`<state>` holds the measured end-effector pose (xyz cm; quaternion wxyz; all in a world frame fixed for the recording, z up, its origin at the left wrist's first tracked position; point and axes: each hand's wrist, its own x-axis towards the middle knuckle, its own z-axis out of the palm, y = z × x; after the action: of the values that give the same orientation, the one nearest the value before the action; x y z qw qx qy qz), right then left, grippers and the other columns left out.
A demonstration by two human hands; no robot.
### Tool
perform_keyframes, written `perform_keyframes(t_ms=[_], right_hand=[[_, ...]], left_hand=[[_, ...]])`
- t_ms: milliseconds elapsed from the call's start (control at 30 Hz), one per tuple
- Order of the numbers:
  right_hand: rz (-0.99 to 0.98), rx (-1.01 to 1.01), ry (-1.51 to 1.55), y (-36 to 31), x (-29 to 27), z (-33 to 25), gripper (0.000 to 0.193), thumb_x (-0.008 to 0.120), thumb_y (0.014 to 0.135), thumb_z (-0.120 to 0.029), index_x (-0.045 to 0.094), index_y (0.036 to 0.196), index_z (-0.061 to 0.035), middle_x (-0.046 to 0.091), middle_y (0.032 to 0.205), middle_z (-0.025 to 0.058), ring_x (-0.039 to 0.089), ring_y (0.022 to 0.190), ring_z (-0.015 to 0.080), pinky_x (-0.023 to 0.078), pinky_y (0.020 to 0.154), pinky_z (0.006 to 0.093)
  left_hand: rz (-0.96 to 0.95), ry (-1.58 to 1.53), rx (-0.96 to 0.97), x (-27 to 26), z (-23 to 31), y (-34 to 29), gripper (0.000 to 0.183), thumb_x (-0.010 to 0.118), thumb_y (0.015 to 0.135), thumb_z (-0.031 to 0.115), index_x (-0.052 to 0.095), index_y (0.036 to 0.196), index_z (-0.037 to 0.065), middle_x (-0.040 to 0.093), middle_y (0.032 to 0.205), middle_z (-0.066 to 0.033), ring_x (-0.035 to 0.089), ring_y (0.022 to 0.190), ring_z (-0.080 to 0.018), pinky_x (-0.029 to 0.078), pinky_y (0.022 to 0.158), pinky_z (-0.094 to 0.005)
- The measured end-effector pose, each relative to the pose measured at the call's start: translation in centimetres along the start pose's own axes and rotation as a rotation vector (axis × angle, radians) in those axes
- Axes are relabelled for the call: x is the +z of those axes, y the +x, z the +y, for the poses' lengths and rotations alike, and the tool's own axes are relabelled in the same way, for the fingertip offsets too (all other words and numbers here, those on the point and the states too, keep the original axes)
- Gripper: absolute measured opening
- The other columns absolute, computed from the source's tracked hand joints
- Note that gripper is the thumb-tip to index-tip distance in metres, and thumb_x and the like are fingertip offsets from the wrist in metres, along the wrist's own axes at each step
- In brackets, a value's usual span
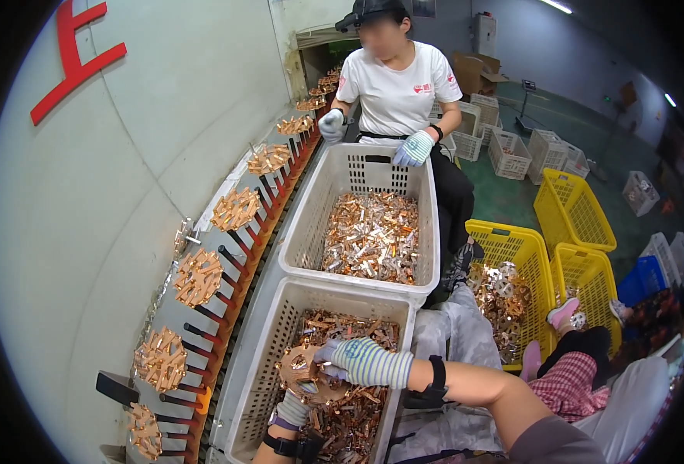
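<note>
A round copper-coloured disc with a central opening sits over the near grey crate. My left hand, in a striped glove, grips the disc from below, its fingertips partly hidden by it. My right hand, gloved too, reaches in from the right with its fingers curled together at the disc's right side. Whatever lies between those fingers is too small or hidden to make out. Under both hands, many small copper-coloured metal pieces fill the crate.
Along a rail on the left, round holders loaded with copper pieces stand beside black-and-red pegs. Beyond my crate is another grey crate of small parts, with a gloved co-worker behind it. Yellow baskets stand to the right.
</note>
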<state>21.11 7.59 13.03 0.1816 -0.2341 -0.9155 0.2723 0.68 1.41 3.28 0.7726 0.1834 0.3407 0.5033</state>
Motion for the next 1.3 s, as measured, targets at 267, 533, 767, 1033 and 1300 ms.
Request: perform_keyframes(t_ms=[267, 533, 767, 1033, 1300], right_hand=[[-0.075, 0.062, 0.019, -0.6, -1.4, -1.4, 0.022, 0.055, 0.087, -0.025, 0.056, 0.099, -0.0059, 0.061, 0.076, 0.0151, 0.062, 0.071, 0.0345, 0.05, 0.06, 0.0429], [0.072, -0.067, 0.655, -0.7, -1.0, -6.3, 0.019, 0.058, 0.085, -0.018, 0.056, 0.101, -0.0067, 0.062, 0.083, 0.0085, 0.062, 0.076, 0.0256, 0.049, 0.068, 0.0341], [0.382, 0.388, 0.721, 1.0, -2.7, -3.5, 0.018, 0.057, 0.086, -0.015, 0.058, 0.1, -0.0028, 0.057, 0.078, 0.0049, 0.057, 0.071, 0.0179, 0.047, 0.066, 0.0284], [0.183, 0.031, 0.197, 3.3, 0.9, -3.3, 0.035, 0.057, 0.086, -0.028, 0.057, 0.112, -0.0046, 0.057, 0.108, 0.0178, 0.057, 0.095, 0.034, 0.046, 0.085, 0.0405], [0.009, 0.693, 1.358, 0.9, 1.8, -4.2, 0.043, 0.06, 0.086, -0.028, 0.05, 0.12, -0.0033, 0.059, 0.082, 0.0006, 0.052, 0.059, 0.0068, 0.041, 0.05, 0.0207]], left_hand=[[-0.176, 1.267, 0.455, -7.0, -3.8, 0.5, 0.077, 0.07, 0.077, 0.035, 0.03, 0.137, 0.009, 0.047, 0.126, -0.0108, 0.05, 0.111, -0.0235, 0.045, 0.096, -0.0363], [-0.094, 1.406, 0.64, 0.3, 0.3, 0.0, 0.066, 0.069, 0.074, 0.037, 0.043, 0.13, 0.012, 0.045, 0.129, -0.0094, 0.046, 0.116, -0.0255, 0.038, 0.1, -0.0412], [-0.399, -0.24, 0.376, 1.1, 5.0, -4.2, 0.048, 0.048, 0.093, 0.022, 0.035, 0.136, 0.006, 0.044, 0.133, -0.0111, 0.05, 0.115, -0.0237, 0.041, 0.101, -0.0359], [0.017, 0.76, 0.575, 0.2, 5.1, -4.3, 0.068, 0.069, 0.078, 0.03, 0.036, 0.133, 0.009, 0.052, 0.124, -0.0091, 0.051, 0.111, -0.0234, 0.041, 0.099, -0.0348], [-0.042, 1.658, 0.598, 3.9, 5.3, -5.2, 0.056, 0.06, 0.083, 0.034, 0.045, 0.133, 0.014, 0.042, 0.138, -0.0067, 0.04, 0.126, -0.023, 0.024, 0.11, -0.0389]])
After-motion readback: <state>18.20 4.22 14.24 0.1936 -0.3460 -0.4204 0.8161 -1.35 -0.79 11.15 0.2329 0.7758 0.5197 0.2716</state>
